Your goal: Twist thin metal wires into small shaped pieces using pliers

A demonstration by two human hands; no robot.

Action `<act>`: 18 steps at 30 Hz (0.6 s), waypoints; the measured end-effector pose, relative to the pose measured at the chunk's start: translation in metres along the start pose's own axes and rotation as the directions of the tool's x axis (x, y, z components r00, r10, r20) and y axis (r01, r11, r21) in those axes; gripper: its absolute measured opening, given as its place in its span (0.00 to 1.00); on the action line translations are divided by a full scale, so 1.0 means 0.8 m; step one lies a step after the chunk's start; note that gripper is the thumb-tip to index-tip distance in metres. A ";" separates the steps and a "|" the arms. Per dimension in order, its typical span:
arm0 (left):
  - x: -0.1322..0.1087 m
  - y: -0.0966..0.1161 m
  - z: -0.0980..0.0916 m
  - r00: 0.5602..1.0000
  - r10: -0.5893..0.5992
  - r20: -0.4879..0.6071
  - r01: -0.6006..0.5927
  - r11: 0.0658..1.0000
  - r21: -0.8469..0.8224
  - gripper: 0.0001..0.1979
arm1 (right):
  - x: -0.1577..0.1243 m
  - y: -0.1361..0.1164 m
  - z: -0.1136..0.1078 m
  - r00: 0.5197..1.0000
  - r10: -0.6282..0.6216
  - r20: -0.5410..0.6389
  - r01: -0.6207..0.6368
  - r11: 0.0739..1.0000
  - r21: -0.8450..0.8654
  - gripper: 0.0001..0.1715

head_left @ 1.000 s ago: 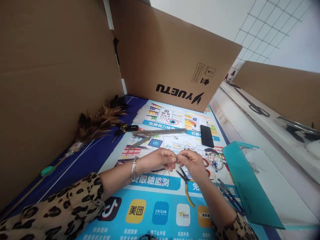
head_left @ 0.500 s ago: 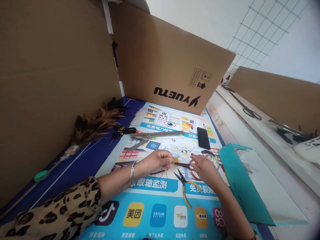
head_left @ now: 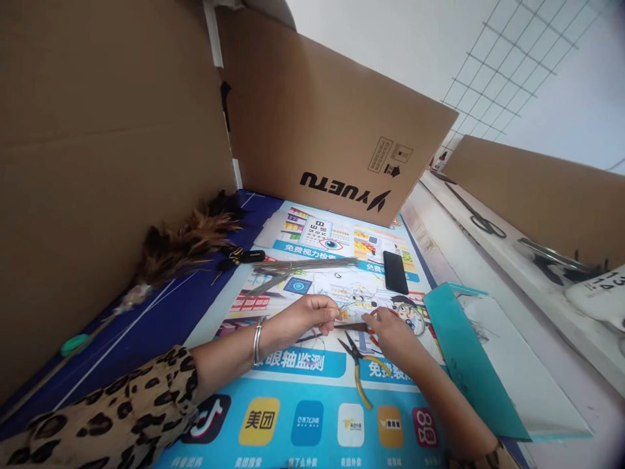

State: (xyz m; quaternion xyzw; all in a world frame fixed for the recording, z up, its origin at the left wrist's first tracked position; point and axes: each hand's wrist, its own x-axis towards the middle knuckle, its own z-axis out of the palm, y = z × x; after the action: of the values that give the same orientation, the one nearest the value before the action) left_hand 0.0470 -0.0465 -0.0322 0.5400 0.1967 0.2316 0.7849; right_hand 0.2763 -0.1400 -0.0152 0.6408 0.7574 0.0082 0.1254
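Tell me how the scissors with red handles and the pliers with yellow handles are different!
The scissors have red loop handles, but the pliers have curved yellow ones without loops. The right hand is on the scissors, while nothing holds the pliers, which lie on the printed sheet. Both are tools with two handles.

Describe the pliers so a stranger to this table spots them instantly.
Find the cardboard panel lettered YUETU, then come nearer, to the right hand. Below and left of it in view, the pliers lie with parted jaws. Yellow handles distinguish them from the red-handled scissors.
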 end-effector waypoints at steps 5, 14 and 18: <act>-0.001 0.002 0.003 0.999 0.034 -0.021 -0.034 0.999 0.008 0.13 | -0.009 0.015 -0.012 0.983 0.159 -0.089 -0.132 0.958 0.254 0.24; 0.015 0.043 0.034 0.986 0.163 -0.032 -0.157 0.978 0.139 0.12 | -0.060 0.002 -0.031 0.978 0.202 -0.044 -0.032 0.358 0.933 0.20; 0.031 0.051 0.065 0.986 0.157 0.048 -0.163 0.971 0.173 0.11 | -0.086 -0.010 -0.048 0.981 0.178 -0.078 0.003 0.385 0.923 0.18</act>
State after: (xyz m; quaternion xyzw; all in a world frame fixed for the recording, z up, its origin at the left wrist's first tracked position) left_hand 0.0898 -0.0592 0.0227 0.6254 0.1588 0.2665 0.7160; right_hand 0.2713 -0.2027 0.0332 0.6391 0.6082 -0.3520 -0.3126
